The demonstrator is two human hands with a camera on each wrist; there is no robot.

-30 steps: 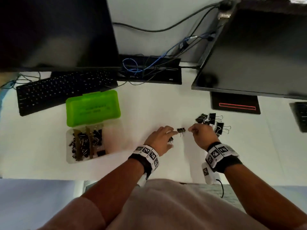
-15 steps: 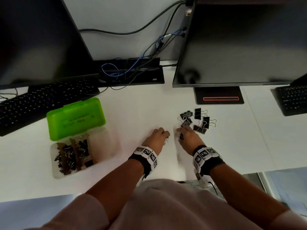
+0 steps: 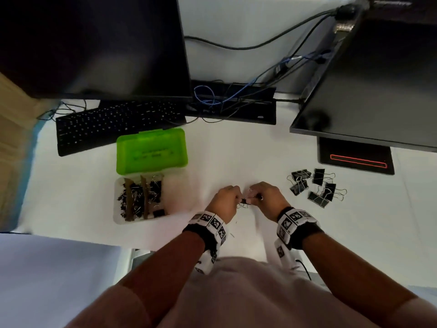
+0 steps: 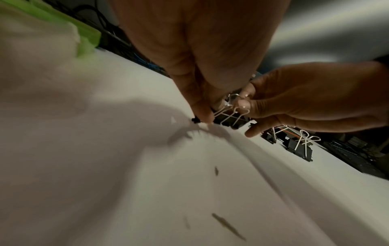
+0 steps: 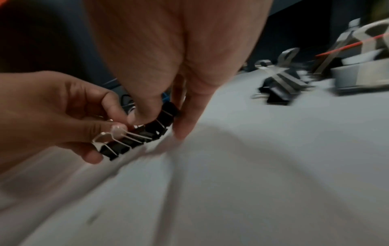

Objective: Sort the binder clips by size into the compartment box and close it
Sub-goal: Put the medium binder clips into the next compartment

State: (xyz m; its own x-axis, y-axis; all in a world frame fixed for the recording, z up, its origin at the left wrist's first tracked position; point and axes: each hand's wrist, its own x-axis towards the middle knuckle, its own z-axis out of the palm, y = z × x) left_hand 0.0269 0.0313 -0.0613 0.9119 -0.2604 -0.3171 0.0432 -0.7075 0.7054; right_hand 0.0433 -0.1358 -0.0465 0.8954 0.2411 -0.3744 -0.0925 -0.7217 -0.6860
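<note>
Both hands meet over the white desk. My left hand [image 3: 227, 200] and right hand [image 3: 263, 196] pinch a short row of small black binder clips [image 3: 244, 201] between their fingertips. The right wrist view shows the clips [image 5: 147, 133] side by side, my right thumb and finger [image 5: 162, 119] on one end and my left hand [image 5: 52, 108] on the wire handles. In the left wrist view the same clips [image 4: 228, 119] sit just above the desk. The compartment box [image 3: 118, 216] lies to the left, its green lid [image 3: 151, 150] swung open, with clips in its divided sections.
A pile of larger black binder clips [image 3: 316, 185] lies on the desk to the right of my hands. A keyboard [image 3: 113, 126] sits behind the box, under a monitor [image 3: 94, 43]. A second monitor [image 3: 378, 91] and its base [image 3: 357, 159] stand at the back right.
My hands have drawn away from the pile of large clips, leftward and nearer to me. They now hold a small row of clips together just above the desk.
</note>
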